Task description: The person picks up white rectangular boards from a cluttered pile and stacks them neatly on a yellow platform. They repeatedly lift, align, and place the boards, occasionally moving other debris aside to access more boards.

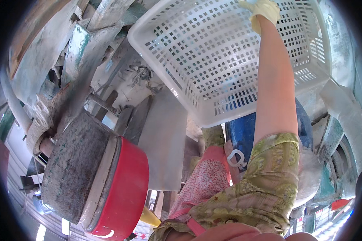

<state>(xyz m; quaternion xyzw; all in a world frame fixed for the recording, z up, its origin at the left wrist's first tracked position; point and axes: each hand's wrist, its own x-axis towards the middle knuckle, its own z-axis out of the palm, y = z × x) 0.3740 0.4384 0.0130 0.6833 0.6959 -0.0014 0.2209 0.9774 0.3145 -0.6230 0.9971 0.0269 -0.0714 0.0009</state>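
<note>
My right hand (265, 13), in a pale cream glove, reaches to the top edge of the view, in front of the perforated floor of a large white plastic basket (213, 60). One finger or the thumb points left. The other fingers are partly cut off by the edge, so whether they grip anything is unclear. My bare forearm crosses in front of the basket, with a green patterned sleeve (269, 172) at the elbow. The basket's open side faces me and it sits tilted. My left hand is out of view.
Below the basket stands a blue barrel (241, 132). To the left are a grey drum-shaped part with a red rim (130, 188), a flat grey panel (165, 140) and worn dusty boards (74, 56). A white plastic hook or handle (236, 158) shows beside my sleeve.
</note>
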